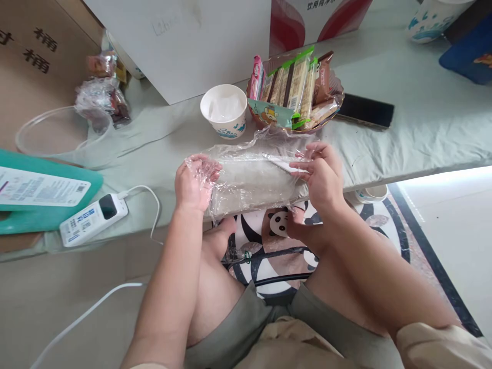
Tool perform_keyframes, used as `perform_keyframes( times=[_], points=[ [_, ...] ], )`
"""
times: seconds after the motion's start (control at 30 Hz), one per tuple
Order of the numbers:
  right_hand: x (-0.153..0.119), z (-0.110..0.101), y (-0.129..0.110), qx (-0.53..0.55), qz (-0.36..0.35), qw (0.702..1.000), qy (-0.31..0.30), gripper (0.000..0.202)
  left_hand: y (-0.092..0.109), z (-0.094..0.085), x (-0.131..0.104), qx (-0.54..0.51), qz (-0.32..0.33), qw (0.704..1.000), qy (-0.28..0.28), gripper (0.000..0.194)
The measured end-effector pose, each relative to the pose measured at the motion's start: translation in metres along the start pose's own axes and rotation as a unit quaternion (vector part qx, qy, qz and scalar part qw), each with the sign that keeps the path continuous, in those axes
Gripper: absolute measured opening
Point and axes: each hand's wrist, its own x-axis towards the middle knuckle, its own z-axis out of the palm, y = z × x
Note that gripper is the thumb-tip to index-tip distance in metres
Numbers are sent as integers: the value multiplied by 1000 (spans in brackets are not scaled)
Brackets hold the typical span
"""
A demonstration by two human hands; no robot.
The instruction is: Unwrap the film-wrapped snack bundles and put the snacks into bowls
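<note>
Crinkled clear plastic film [253,179] is stretched between my two hands over the front edge of the covered table. My left hand [194,184] has curled fingers gripping its left end, with some of the film lying over the fingertips. At the other end, my right hand [325,174] pinches the film together with a thin white pointed strip [279,162]; whether the strip is paper or plastic I cannot tell. Just behind the film stand a white paper cup [224,113] with translucent plastic inside and a scalloped bowl [337,89] of wrapped snacks.
A black phone [369,111] lies right of the bowl. At left are a green jug [42,189], a white power strip [94,219] with a cable, and a clear round container [63,133]. A large white box [184,41] stands behind. My knees are below the table edge.
</note>
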Motion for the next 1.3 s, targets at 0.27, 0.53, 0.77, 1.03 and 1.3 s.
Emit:
perform_keyframes(
  times=[0.27,0.53,0.77,1.03,1.3],
  points=[
    [2,-1,7,-78,-35,992,-88,49,1,-5,6,15,22,999,-20,10],
    [3,-2,-7,-38,8,995,-94,31,8,-12,4,-3,17,999,-46,8],
    [6,-12,-8,-88,-53,994,-42,14,-1,-19,8,149,36,987,-55,13],
    [14,-21,-4,18,-90,996,-23,25,2,-24,15,59,11,992,-111,12],
    [22,-35,-4,63,-51,994,-72,42,14,-13,12,2,-71,989,-129,32]
  ],
)
